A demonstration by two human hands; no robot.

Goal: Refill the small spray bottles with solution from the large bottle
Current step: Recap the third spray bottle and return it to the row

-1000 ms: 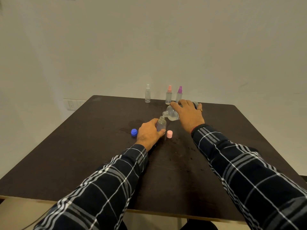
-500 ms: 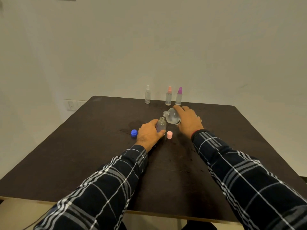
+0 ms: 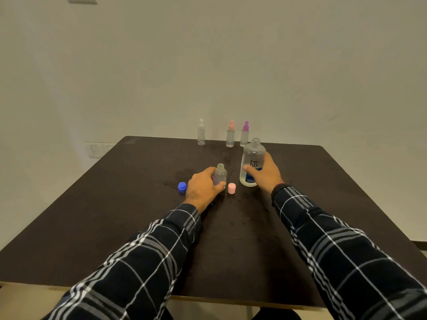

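Observation:
My left hand (image 3: 203, 188) grips a small clear bottle (image 3: 220, 173) that stands uncapped on the dark table (image 3: 115, 204). A pink cap (image 3: 231, 188) lies just right of it, and a blue cap (image 3: 182, 187) lies left of my left hand. The large clear bottle (image 3: 251, 162) with a blue label stands upright and uncapped to the right, with my right hand (image 3: 265, 174) wrapped round its lower half. At the table's far edge stand three small spray bottles: a white-topped one (image 3: 201, 133), a pink-topped one (image 3: 230, 134) and a purple-topped one (image 3: 244, 132).
A damp patch (image 3: 184, 175) marks the table behind the blue cap. A plain wall (image 3: 208, 65) rises behind the table, with a switch plate (image 3: 97, 150) low on the left. My plaid sleeves (image 3: 346, 262) cross the near half of the table.
My right hand has tipped the large bottle back from pouring over the small bottle's mouth to upright on the table, right of it. My left hand has kept hold of the small bottle.

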